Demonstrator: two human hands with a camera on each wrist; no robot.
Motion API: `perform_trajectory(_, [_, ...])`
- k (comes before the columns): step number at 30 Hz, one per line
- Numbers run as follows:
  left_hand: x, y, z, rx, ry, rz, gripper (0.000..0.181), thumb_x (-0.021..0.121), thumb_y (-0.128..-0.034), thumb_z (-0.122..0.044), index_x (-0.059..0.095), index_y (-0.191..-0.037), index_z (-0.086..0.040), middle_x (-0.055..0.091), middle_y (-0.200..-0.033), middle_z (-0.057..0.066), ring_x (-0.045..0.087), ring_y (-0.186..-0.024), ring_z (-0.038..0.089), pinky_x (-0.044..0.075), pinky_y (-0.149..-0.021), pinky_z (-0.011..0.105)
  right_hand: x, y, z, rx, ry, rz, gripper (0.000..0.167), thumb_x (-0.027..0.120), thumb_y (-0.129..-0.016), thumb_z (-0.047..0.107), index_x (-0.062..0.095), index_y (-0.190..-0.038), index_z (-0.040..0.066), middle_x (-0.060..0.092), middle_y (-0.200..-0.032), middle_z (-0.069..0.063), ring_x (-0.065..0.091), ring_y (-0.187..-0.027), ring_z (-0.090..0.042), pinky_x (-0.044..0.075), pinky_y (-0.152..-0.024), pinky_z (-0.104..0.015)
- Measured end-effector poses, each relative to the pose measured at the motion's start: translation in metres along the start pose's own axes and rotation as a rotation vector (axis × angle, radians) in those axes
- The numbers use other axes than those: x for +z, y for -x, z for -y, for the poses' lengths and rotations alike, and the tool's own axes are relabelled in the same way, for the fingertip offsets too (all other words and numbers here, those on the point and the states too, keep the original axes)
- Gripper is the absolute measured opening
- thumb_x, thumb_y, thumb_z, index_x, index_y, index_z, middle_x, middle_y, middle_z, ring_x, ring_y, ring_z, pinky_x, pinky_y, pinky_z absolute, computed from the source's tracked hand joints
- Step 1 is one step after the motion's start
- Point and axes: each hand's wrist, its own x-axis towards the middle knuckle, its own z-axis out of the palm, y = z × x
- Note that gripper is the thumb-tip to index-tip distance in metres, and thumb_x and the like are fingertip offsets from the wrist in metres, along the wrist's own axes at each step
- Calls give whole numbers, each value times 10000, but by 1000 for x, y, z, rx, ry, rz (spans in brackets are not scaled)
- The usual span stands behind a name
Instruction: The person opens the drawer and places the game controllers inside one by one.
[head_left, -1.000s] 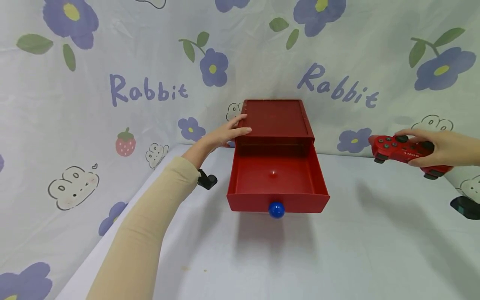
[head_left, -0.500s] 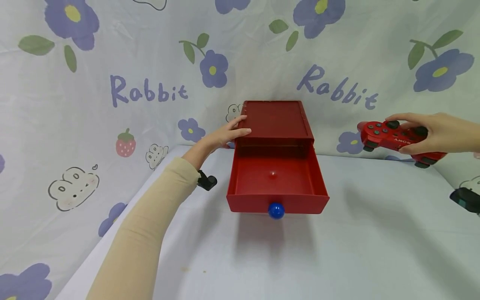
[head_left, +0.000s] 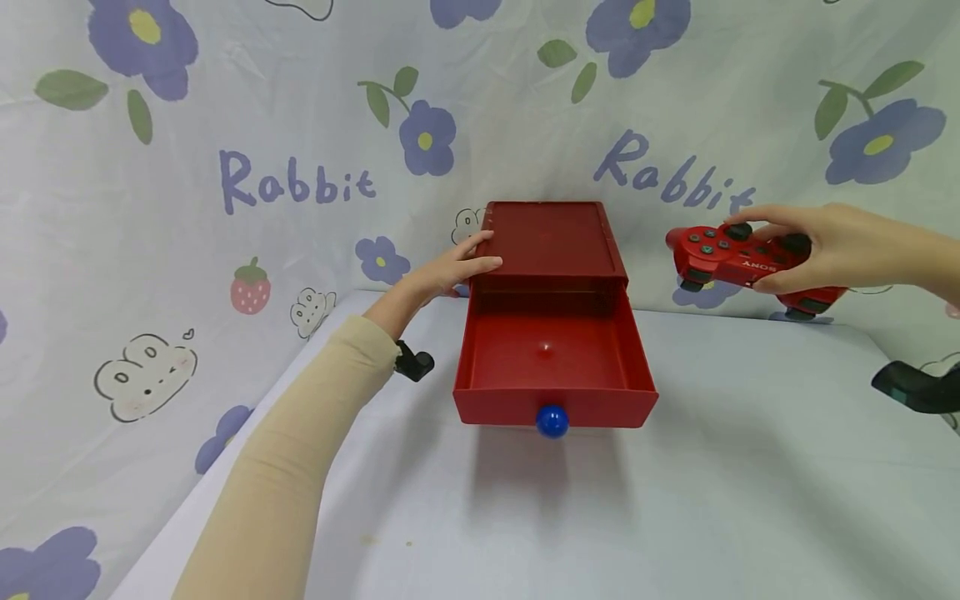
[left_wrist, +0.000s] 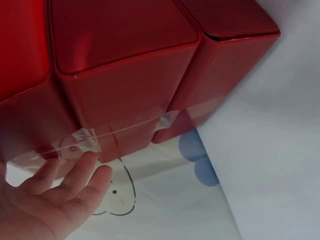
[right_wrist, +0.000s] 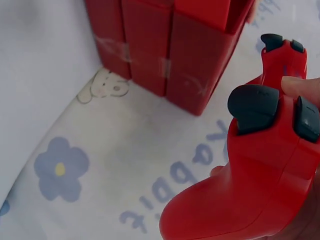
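A red box [head_left: 547, 237] stands at the middle of the table, its top drawer [head_left: 600, 412] pulled out toward me and nothing lying in it. A round blue knob [head_left: 552, 422] sits on the drawer's front. My left hand [head_left: 456, 265] rests on the top left edge of the box, fingers extended; the left wrist view shows the hand [left_wrist: 55, 200] beside the box's side. To the right of the box, my right hand [head_left: 832, 246] grips a red game controller [head_left: 720, 254] in the air, thumb toward me. The controller [right_wrist: 240, 165] fills much of the right wrist view.
A white tabletop [head_left: 570, 533] lies under the box. Behind it hangs a white cloth [head_left: 517, 108] printed with flowers, rabbits and lettering. Clear tape [left_wrist: 105, 134] runs along the box's stacked red sections. A black wrist camera [head_left: 415, 361] sits at the left wrist.
My right hand has moved left and slightly up with the game controller, closer to the box. The left hand, the box and its drawer have stayed in place.
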Motion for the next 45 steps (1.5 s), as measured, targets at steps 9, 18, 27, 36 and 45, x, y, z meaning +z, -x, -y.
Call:
perform_trajectory(9, [1,-2,1,-11,-2,-10,705,513,-873,-439,129,-1457,-345,53,-1533,68,202,-1360,330,304,-981,608,-2,-2,36,-45,-29,-2,767,759,-733,249,344,-1377,282,553,-1219,-189,535,-951,-267,511,-598,-342])
perform_trajectory(18, [1,-2,1,-7,-4,-13,709,514,-870,-443,129,-1457,-348,60,-1532,65,210,-1358,327,308,-982,602,1,-8,77,-144,-52,4,755,766,-723,246,365,-1361,289,581,-1189,-116,534,-919,-209,509,-619,-317])
perform_trajectory(27, [1,-2,0,-16,6,-9,704,512,-874,-435,126,-1456,-349,56,-1531,68,210,-1352,338,289,-988,612,5,-17,112,-219,-138,35,724,761,-732,211,392,-1353,256,578,-1186,-108,552,-893,-182,519,-632,-320])
perform_trajectory(36, [1,-4,1,-6,1,-11,691,502,-885,-427,129,-1458,-329,99,-1524,78,272,-1315,365,299,-971,626,11,-25,144,-257,-152,81,640,715,-757,175,424,-1323,248,581,-1185,-73,560,-964,-198,529,-662,-306])
perform_trajectory(45, [1,-2,1,-7,-14,-13,689,499,-885,-432,129,-1458,-331,73,-1528,87,221,-1341,364,293,-974,629,22,-33,157,-314,-168,141,640,718,-768,229,411,-1329,242,573,-1203,-86,555,-1005,-214,533,-684,-327])
